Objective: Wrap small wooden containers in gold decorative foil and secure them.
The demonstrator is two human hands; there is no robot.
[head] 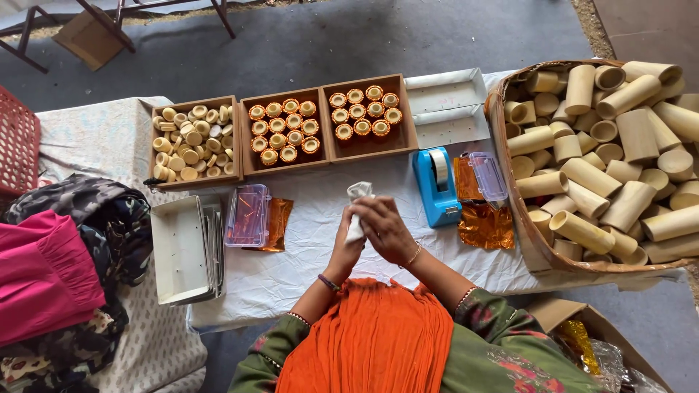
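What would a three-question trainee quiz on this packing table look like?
1. True or false: both hands are on the white cloth.
2. Which thing stands just right of the hands: A) the blue tape dispenser B) a red kettle C) a green bottle?
3. How many wooden trays stand in the back row?

Key: 1 true; 2 A; 3 three.

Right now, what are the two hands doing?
Left hand: closed around a white cloth.
Right hand: closed over the same cloth, against the left hand.
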